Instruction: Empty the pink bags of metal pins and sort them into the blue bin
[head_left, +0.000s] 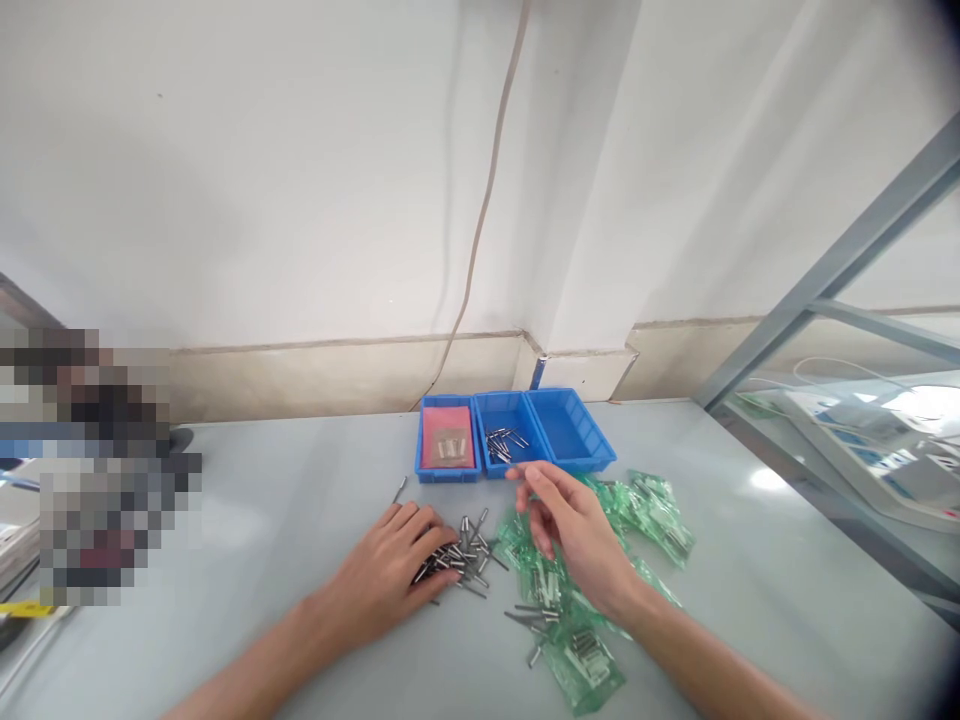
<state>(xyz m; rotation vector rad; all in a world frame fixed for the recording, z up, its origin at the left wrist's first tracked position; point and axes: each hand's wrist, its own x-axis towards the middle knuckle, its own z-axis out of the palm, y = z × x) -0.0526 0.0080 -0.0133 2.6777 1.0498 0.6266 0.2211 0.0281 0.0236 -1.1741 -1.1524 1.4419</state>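
My left hand (394, 570) lies over a loose pile of small metal pins (469, 555), its fingers apart and touching the pile's left side. Held up above the green plastic bags, my right hand (566, 520) has its thumb and index finger pressed together near the front of the middle blue bin (517, 405). Whatever is in that pinch is too small to make out. Beneath the right wrist, green bags (585, 670) hold more metal pieces. Several loose pins (536, 620) lie beside the nearest bag, and a single pin (400, 489) sits beyond my left hand.
Three blue bins stand side by side near the wall. The left bin (448, 477) holds a pink sheet and a small bag; the middle one contains several pins; the right bin (570, 430) shows a bare bottom. A metal frame (840, 240) rises at right. A blurred-out person is at left.
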